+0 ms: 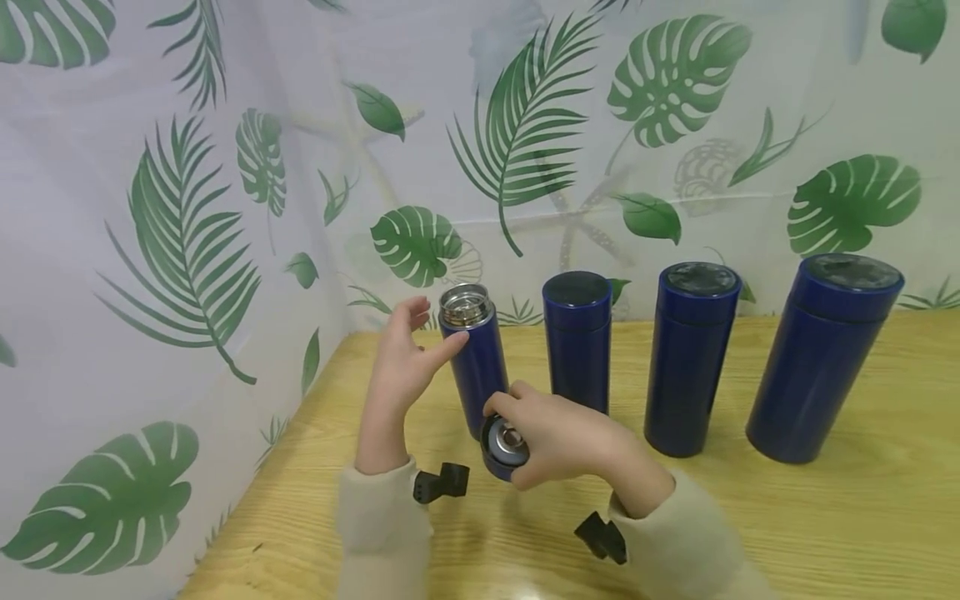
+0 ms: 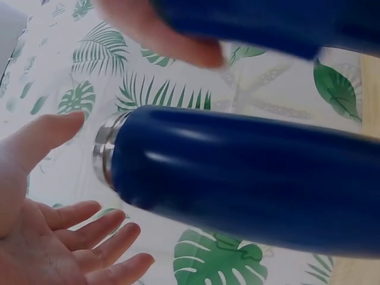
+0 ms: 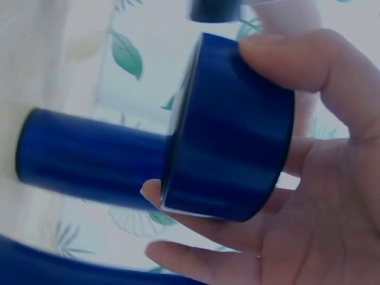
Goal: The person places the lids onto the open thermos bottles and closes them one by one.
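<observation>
A dark blue thermos bottle [image 1: 477, 375] stands uncapped on the table, its bare steel mouth [image 1: 464, 307] facing up. Around that mouth, on its left side, my left hand [image 1: 397, 371] spreads its fingers and thumb. In the left wrist view a gap shows between the fingers [image 2: 98, 231] and the steel neck [image 2: 105, 151]. My right hand [image 1: 564, 437] grips the blue lid [image 3: 228, 130] between thumb and fingers, in front of the bottle's lower part. The lid is turned on its side, and its grey inner plug [image 1: 506, 442] shows in the head view.
To the right stand three more blue thermos bottles in a row, lids on: one [image 1: 576, 342] close by, another [image 1: 692, 358], and the farthest [image 1: 825, 358]. Behind the wooden table [image 1: 862, 533] hangs a leaf-print cloth [image 1: 300, 200], which also runs along the left side.
</observation>
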A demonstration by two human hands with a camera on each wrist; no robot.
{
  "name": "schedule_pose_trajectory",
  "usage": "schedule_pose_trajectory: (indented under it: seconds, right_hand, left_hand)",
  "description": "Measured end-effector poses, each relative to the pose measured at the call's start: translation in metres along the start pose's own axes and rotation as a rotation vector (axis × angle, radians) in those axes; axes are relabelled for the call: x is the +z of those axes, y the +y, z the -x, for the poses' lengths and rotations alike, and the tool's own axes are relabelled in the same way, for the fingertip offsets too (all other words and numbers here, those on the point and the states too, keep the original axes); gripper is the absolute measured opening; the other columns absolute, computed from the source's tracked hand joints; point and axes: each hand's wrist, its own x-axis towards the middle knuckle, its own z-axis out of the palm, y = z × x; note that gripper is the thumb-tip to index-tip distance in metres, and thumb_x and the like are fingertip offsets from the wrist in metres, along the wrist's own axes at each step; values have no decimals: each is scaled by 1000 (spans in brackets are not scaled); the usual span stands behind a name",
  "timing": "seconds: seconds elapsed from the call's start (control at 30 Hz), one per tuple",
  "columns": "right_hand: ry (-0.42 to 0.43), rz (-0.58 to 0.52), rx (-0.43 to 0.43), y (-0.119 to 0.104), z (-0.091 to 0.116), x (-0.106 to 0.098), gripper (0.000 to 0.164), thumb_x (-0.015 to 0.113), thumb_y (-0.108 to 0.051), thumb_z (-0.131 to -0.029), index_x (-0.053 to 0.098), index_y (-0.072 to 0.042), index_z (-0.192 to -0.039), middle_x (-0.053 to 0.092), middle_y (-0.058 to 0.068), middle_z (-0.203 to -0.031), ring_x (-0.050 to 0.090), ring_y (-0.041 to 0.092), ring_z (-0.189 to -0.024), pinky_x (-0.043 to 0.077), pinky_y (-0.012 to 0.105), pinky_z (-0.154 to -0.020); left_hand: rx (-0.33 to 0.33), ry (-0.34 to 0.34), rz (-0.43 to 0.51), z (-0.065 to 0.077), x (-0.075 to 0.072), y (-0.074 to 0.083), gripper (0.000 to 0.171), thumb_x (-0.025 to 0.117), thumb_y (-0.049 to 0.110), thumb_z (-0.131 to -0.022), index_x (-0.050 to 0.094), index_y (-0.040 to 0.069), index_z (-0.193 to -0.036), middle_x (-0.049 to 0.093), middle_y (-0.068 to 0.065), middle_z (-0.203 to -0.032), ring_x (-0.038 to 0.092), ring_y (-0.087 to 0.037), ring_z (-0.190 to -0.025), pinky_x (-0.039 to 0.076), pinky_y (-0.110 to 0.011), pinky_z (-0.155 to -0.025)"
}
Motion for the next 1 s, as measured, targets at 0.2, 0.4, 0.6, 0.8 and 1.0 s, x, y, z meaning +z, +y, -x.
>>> schedule_pose_trajectory:
  seconds: [0.2, 0.4, 0.6, 0.8, 1.0]
  right_hand:
    - [38, -4, -46, 5, 20, -11, 59, 71, -7, -64, 48, -5, -118, 44, 4, -100, 48, 13, -78, 43, 27, -65]
    - [78, -13, -82, 8, 31, -18, 57, 69, -7, -65, 47, -5, -118, 42, 4, -102, 47, 13, -81, 43, 28, -68]
    - [132, -4, -75, 10, 37, -26, 59, 68, -8, -67, 45, -6, -121, 42, 4, -103, 47, 13, -81, 43, 27, -68]
    - [180, -23, -59, 11, 41, -32, 62, 67, -8, -66, 43, -6, -124, 43, 5, -108, 47, 12, -82, 43, 26, -67]
    - [230, -32, -58, 13, 46, -37, 68, 67, -9, -66, 38, -6, -128, 44, 9, -114, 48, 14, -85, 43, 29, -69]
  left_hand:
    - [-25, 8, 1, -7, 14, -7, 76, 69, 27, -77, 27, 1, -134, 34, -15, -134, 33, -25, -122, 29, -41, -97]
    - [-62, -11, 6, -12, 26, -16, 80, 72, 30, -74, 27, 4, -134, 38, -15, -131, 35, -26, -121, 30, -45, -96]
    - [-75, -24, 1, -14, 34, -19, 84, 72, 33, -73, 24, 5, -136, 41, -16, -127, 41, -30, -114, 36, -46, -90]
    - [-85, -29, -20, -13, 31, -21, 82, 72, 35, -72, 27, 6, -134, 42, -14, -127, 41, -29, -115, 36, -47, -90]
    - [-65, -84, -47, -9, 24, -18, 79, 73, 37, -69, 33, 6, -130, 45, -12, -124, 41, -30, -116, 37, -46, -89]
